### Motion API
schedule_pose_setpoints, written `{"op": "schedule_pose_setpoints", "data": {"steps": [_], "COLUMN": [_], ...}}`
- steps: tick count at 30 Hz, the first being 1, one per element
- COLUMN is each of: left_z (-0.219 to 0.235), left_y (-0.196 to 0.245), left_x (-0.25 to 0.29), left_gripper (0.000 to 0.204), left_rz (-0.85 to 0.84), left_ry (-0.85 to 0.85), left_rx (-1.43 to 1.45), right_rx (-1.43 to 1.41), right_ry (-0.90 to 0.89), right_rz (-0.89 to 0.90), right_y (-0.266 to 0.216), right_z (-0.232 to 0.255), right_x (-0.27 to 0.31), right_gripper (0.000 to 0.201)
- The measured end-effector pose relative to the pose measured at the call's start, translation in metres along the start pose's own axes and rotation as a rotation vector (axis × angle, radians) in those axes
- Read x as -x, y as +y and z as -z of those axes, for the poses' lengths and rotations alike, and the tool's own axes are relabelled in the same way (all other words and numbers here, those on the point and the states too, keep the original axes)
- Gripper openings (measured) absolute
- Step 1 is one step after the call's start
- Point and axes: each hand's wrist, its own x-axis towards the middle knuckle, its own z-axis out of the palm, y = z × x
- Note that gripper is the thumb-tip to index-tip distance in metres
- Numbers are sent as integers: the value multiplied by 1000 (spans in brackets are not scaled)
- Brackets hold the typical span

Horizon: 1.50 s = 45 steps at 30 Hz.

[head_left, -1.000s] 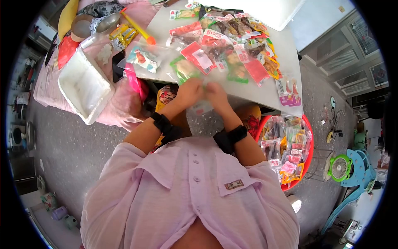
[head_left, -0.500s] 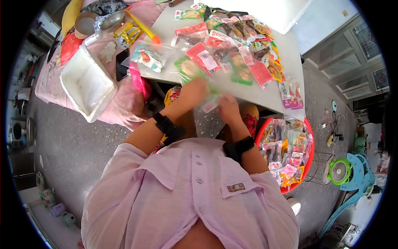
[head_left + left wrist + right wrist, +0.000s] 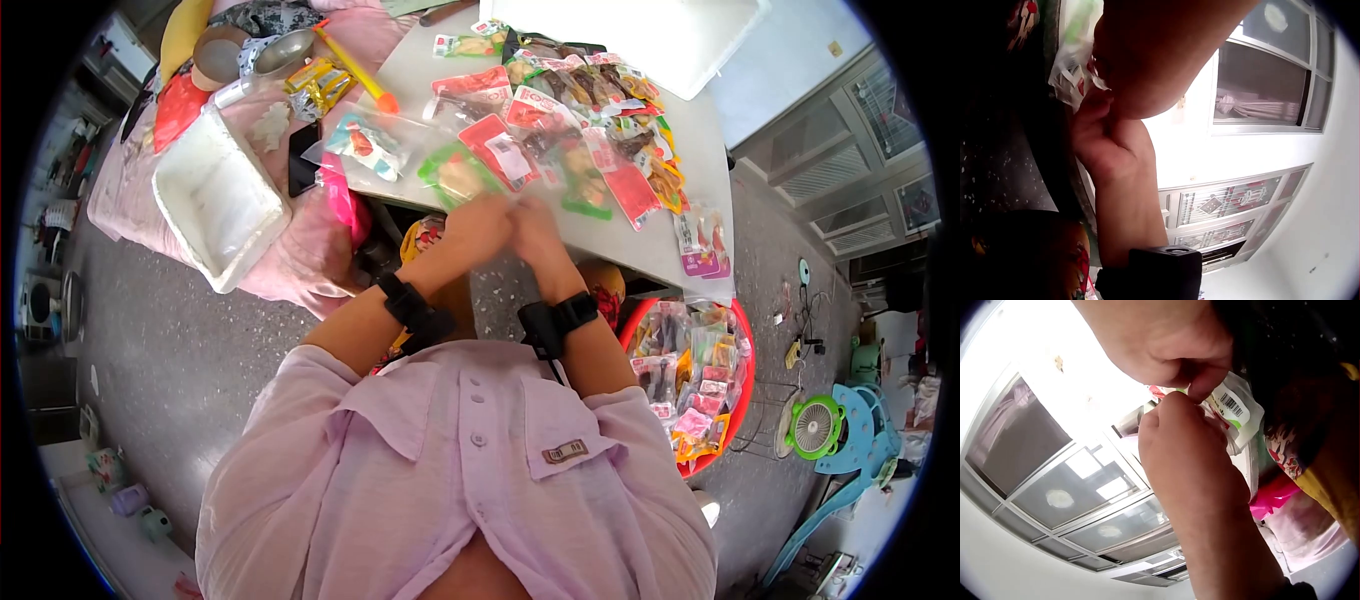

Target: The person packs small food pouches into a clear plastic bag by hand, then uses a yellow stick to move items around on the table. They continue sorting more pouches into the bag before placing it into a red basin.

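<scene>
In the head view my left hand (image 3: 478, 232) and right hand (image 3: 537, 232) meet at the table's front edge. Between them they pinch a clear plastic food packet, which the hands mostly hide from above. The right wrist view shows its white barcode label (image 3: 1234, 406) hanging beside the curled fingers of the left hand (image 3: 1185, 444), with the right hand (image 3: 1166, 344) close against them. In the left wrist view, the crinkled packet (image 3: 1071, 78) sticks out past both hands. A green-edged food packet (image 3: 455, 175) lies on the table just beyond the left hand.
Several vacuum-packed foods, including a red packet (image 3: 500, 150), cover the table (image 3: 400, 75). A red tub (image 3: 747, 380) full of packets stands right of the table. On the pink cloth at left sit a white foam box (image 3: 215, 200) and a dark phone (image 3: 303, 158).
Half a second ago the hands were apart, with the right hand lower and farther right; now they are together again, as a second ago. The head view has shifted slightly.
</scene>
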Motion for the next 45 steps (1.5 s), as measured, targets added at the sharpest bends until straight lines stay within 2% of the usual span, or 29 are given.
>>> {"op": "schedule_pose_setpoints", "data": {"steps": [2,5,8,12,13,16,17,19,22,24,26,31,34,38,39,42,45], "left_z": [5,5,-1,13,22,41,48,62,67,63,61,49,39,31,35,37,34], "left_y": [3,3,-5,-5,-10,-34,-48,-72,-116,-150,-179,-209,-214,-236,-235,-230,-228], "left_x": [-3,-14,-34,-53,-61,-86,-101,-129,-177,-203,-225,-269,-286,-315,-319,-319,-320], "left_gripper": [16,17,21,23,17,15,15,16,19,22,27,43,40,33,36,27,25], "left_rz": [-16,-1,-5,-93,-163,-124,-157,-231,-52,16,86,169,73,82,51,48,69], "left_ry": [24,62,24,-123,-214,-145,-144,-33,30,129,99,5,93,4,-85,-111,-41], "left_rx": [49,125,210,390,293,227,251,149,-75,-184,-225,-323,-384,-387,-462,-663,-631], "right_rx": [-3,299,639,455,465,792,822,879,899,863,838,811,798,765,761,754,756], "right_ry": [97,-7,11,21,-7,149,176,235,201,231,228,204,183,187,185,184,193], "right_rz": [-95,100,211,19,-84,457,507,605,694,636,599,618,601,552,542,531,558], "right_y": [-9,-4,-18,-52,-48,10,14,21,15,13,12,11,9,11,10,9,9], "right_z": [-4,3,11,10,18,48,50,52,47,46,46,48,48,49,49,48,48], "right_x": [-4,-29,-49,-29,-31,-40,-36,-27,-18,-17,-18,-19,-20,-20,-20,-18,-19], "right_gripper": [10,14,16,18,17,16,16,16,17,18,18,19,21,22,22,22,22]}}
